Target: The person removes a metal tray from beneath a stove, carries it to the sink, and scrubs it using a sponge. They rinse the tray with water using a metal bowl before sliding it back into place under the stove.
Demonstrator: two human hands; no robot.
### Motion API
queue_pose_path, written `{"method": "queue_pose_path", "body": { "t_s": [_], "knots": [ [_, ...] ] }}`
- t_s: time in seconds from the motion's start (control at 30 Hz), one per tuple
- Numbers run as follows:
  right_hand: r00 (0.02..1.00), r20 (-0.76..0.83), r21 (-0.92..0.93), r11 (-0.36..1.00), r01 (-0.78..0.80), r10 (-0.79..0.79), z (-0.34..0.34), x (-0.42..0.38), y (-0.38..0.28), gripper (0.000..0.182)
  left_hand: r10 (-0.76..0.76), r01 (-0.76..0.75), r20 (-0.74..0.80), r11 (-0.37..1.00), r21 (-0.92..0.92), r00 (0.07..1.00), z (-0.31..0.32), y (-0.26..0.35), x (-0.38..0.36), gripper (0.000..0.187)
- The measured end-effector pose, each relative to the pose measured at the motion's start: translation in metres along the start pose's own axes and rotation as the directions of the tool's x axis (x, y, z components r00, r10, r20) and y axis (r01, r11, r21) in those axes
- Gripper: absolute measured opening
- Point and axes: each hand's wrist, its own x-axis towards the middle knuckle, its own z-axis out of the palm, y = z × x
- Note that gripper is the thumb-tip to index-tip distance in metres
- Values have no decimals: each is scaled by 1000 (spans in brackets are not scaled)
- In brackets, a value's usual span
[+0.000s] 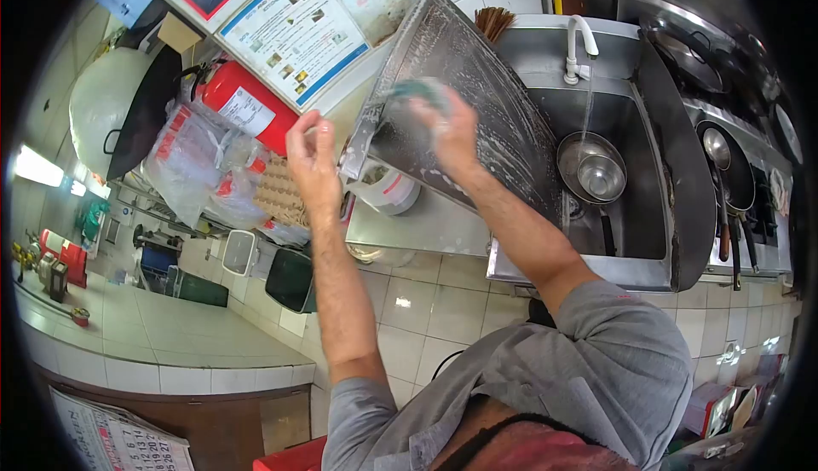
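Note:
A large dark metal tray [503, 100], streaked with soap suds, leans at a slant between the poster wall and the sink. My right hand [450, 134] is closed on a green scrubbing pad [423, 90] against the tray's soapy face; both are smeared by motion. Just left of the tray's edge, my left hand [313, 151] is raised with its fingers apart, holding nothing. A white-handled container [388, 188] stands below the tray's lower corner.
Water runs from the white faucet [580, 40] into a sink [656, 241] holding a pan [567, 160] and metal bowl [601, 177]. A red fire extinguisher [247, 104], plastic bags [192, 160] and egg trays [281, 191] crowd the left. Pans and a ladle [717, 149] lie right.

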Motion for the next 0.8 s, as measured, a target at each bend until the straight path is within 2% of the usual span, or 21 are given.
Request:
{"method": "queue_pose_path", "body": {
  "t_s": [0.03,0.07,0.1,0.13,0.17,0.2,0.23,0.27,0.33,0.37,0.4,0.43,0.47,0.5,0.53,0.6,0.67,0.7,0.73,0.77,0.8],
  "knots": [
    [983,-183,-36,999,-16,9,-25,4,23,30,7,-7,9,1000,1,1000,-4,4,5,47],
    [949,-282,-240,968,72,-140,-60,11,78,30,-153,132,275,987,93,949,-10,3,14,45],
    [926,-272,-621,783,40,-262,-92,6,101,32,-320,239,501,946,220,804,-14,4,21,43],
    [910,-306,-799,595,-85,-281,-131,-7,157,33,-542,430,585,839,334,603,-16,15,31,43],
    [939,-334,-858,439,-268,-79,-169,-26,207,34,-543,425,593,838,342,595,-11,30,32,43],
    [770,-617,-718,284,-635,161,-188,-39,226,39,-537,319,594,841,438,599,-5,44,31,45],
    [724,-660,-691,218,-689,200,-217,-43,251,40,-525,204,596,828,522,608,3,51,31,47],
    [674,-700,-659,149,-737,237,-236,-41,271,42,-561,152,552,773,615,616,11,47,30,48],
    [887,-422,-798,389,-461,188,-243,18,267,42,-557,158,535,771,616,635,19,54,32,47],
    [963,-255,-808,528,-262,87,-215,64,237,38,-553,172,515,773,610,655,22,55,31,46],
    [991,-135,-778,618,-107,2,-186,113,225,33,-569,172,521,763,623,636,24,51,28,46],
    [997,-23,-727,686,35,-76,-152,154,194,29,-544,177,491,772,611,681,24,48,26,45],
    [918,105,-727,600,333,-382,-124,193,195,31,-513,177,459,783,596,725,26,45,25,43],
    [917,203,-662,642,387,-343,-100,223,182,33,-523,173,466,776,606,713,29,45,25,43],
    [907,233,-636,651,414,-350,-90,238,179,35,-569,222,434,749,625,698,33,50,26,40],
    [904,287,-645,634,426,-316,-106,241,190,38,-617,283,399,720,633,678,34,43,26,35],
    [994,91,-880,463,107,-57,-172,199,236,40,-621,301,361,708,639,696,35,34,23,31],
    [976,-86,-904,428,9,-201,-221,167,289,43,-626,293,363,701,650,690,35,32,23,31],
    [986,-168,-873,467,-141,-17,-288,140,345,41,-637,328,324,688,647,699,34,29,21,31],
    [908,-404,-752,527,-397,108,-332,107,365,35,-651,367,285,676,639,703,37,27,20,30],
    [827,-520,-795,235,-560,212,-374,87,392,30,-670,401,242,653,643,702,45,32,20,29]
  ]
}}
